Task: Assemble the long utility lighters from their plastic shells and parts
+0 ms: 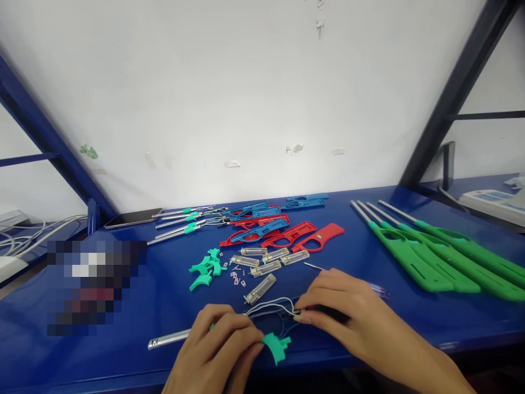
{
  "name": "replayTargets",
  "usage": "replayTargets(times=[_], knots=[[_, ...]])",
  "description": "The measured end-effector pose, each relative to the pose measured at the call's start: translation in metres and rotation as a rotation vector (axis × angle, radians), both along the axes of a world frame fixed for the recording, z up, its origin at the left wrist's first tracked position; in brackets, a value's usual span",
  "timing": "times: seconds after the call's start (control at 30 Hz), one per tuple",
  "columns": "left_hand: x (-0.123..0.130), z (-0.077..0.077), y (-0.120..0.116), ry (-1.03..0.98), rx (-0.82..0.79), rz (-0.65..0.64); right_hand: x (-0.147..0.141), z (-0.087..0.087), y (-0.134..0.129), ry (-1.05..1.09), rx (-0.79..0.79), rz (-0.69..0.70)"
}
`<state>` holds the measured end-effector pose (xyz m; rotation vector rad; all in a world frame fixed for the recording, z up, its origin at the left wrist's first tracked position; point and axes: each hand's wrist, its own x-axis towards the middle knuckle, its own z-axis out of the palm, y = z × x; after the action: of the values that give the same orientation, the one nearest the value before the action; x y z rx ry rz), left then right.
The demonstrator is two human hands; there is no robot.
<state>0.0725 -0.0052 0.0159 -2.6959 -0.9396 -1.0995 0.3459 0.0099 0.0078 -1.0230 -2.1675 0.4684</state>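
Note:
At the front of the blue table, my left hand (219, 347) is closed on a teal trigger piece (277, 348), whose curved end sticks out to the right of the fingertips. A metal lighter tube (168, 339) passes under that hand and points left. My right hand (340, 309) pinches a small black part (296, 312) with thumb and forefinger, where white wires (273, 302) end. Beneath the wires lies a blue casing half (283, 324), partly hidden by both hands. A thin metal shaft (314, 266) shows beyond the right hand's fingers.
Behind the hands lie clear fuel tanks (261, 288), teal triggers (200, 281) and tiny metal bits. Red casings (320, 238), blue casings (303, 203) and wired tubes (172, 234) lie farther back. Green lighters (426, 268) are at right, a phone (133, 218) at back left.

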Motion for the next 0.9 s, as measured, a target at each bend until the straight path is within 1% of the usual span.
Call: replayTargets(times=[0.13,0.27,0.37,0.5,0.73,0.9], knots=[[0.0,-0.012,0.001,0.029,-0.019,-0.007,0.0,0.0,0.0,0.004,-0.015,-0.005],[0.001,-0.018,0.002,0.068,0.049,0.018,0.0,0.002,0.0,0.004,-0.027,-0.002],[0.001,-0.019,0.003,0.094,0.07,0.035,0.0,0.003,0.0,0.009,-0.029,0.005],[0.0,-0.021,0.002,0.113,0.061,0.052,0.0,0.003,0.001,0.011,-0.048,0.009],[0.0,-0.023,0.001,0.104,0.027,0.057,0.001,0.004,0.0,0.006,-0.058,0.009],[0.002,-0.022,0.001,0.124,0.048,0.06,0.001,0.004,-0.001,0.007,-0.052,0.004]])
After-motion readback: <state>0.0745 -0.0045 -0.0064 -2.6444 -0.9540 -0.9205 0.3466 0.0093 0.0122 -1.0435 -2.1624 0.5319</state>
